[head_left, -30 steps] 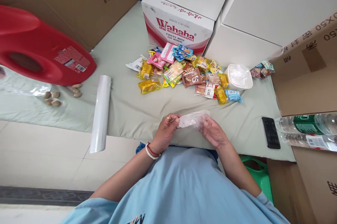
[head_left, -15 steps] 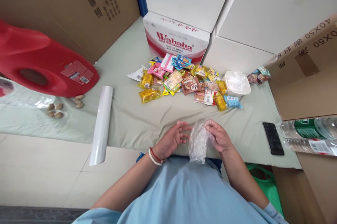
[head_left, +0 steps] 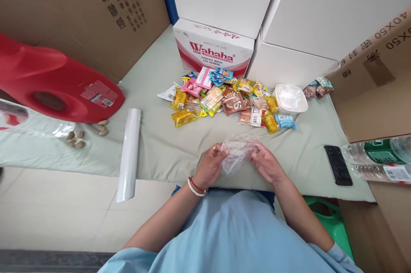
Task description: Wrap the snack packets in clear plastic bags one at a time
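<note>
A Wahaha carton [head_left: 213, 45] stands beyond the left hand [head_left: 209, 167] and right hand [head_left: 267, 165], seemingly backing a heap of wrapped snacks [head_left: 233, 103]; between the hands, clear plastic film [head_left: 233, 157] hangs pinched in both sets of fingers, apparently to spread it, though crumpled folds obscure the right fingertips' exact hold.

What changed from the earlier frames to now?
The left hand, off the clear plastic half a second ago, grips it again. The plastic, then hanging from the right hand, is now raised and bunched between both hands. The snack packets, white bowl, white roll and phone stayed put.
</note>
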`<action>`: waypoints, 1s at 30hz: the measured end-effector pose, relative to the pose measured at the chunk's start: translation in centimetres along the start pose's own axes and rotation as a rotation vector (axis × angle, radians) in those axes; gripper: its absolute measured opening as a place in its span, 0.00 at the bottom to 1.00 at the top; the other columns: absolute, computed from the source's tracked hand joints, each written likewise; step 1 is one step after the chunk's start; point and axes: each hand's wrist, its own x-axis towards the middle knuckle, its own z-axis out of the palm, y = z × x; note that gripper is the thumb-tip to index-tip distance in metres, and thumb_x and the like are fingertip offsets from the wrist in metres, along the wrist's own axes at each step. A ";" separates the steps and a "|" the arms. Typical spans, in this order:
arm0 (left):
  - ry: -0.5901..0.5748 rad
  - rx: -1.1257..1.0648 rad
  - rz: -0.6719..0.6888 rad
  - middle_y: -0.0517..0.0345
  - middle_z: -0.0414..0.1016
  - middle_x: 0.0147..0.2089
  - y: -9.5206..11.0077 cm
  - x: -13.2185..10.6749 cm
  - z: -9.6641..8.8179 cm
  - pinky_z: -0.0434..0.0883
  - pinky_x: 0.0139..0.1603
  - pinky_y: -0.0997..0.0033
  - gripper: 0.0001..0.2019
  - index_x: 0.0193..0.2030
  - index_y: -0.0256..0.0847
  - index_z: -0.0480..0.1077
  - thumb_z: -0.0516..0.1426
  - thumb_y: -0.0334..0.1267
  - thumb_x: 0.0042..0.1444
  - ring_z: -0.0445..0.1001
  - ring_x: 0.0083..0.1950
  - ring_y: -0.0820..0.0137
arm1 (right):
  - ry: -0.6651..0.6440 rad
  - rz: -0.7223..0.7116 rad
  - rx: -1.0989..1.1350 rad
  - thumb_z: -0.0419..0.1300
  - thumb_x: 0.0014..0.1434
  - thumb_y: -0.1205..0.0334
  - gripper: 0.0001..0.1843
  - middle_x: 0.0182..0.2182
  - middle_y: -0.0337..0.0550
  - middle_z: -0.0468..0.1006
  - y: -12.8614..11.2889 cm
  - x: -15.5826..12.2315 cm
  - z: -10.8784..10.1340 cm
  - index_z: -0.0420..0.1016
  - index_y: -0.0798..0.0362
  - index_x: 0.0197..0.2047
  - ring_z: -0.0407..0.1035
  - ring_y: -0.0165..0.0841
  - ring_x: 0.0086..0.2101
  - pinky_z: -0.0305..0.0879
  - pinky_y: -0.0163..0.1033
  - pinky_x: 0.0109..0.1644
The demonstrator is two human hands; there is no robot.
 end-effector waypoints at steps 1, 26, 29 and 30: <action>-0.003 -0.016 0.013 0.64 0.76 0.37 0.1 -0.1 0.0 0.70 0.44 0.68 0.23 0.28 0.42 0.64 0.76 0.45 0.43 0.72 0.38 0.71 | 0.015 0.004 -0.063 0.79 0.47 0.45 0.28 0.42 0.42 0.81 0.5 0.1 0.1 0.81 0.46 0.49 0.72 0.36 0.41 0.69 0.40 0.47; -0.064 -0.217 -0.235 0.57 0.85 0.43 -2.4 1.0 -0.4 0.77 0.41 0.68 0.16 0.47 0.45 0.80 0.66 0.29 0.50 0.80 0.37 0.67 | 0.053 -0.152 -0.337 0.70 0.56 0.44 0.17 0.30 0.36 0.74 1.6 1.0 0.3 0.81 0.50 0.38 0.63 0.30 0.28 0.60 0.36 0.33; -0.106 -0.075 -0.252 0.55 0.84 0.37 -3.0 0.7 0.6 0.74 0.36 0.67 0.11 0.42 0.42 0.82 0.69 0.34 0.50 0.77 0.32 0.66 | 0.072 -0.222 -0.427 0.70 0.56 0.48 0.14 0.30 0.37 0.75 2.1 1.1 0.5 0.80 0.50 0.35 0.65 0.31 0.31 0.62 0.37 0.38; -0.106 -0.044 -0.237 0.55 0.84 0.36 -3.1 0.7 0.7 0.74 0.37 0.67 0.10 0.39 0.41 0.82 0.71 0.33 0.48 0.77 0.33 0.65 | 0.081 -0.226 -0.431 0.71 0.56 0.48 0.14 0.29 0.36 0.74 2.1 1.2 0.6 0.80 0.50 0.35 0.65 0.31 0.31 0.62 0.37 0.38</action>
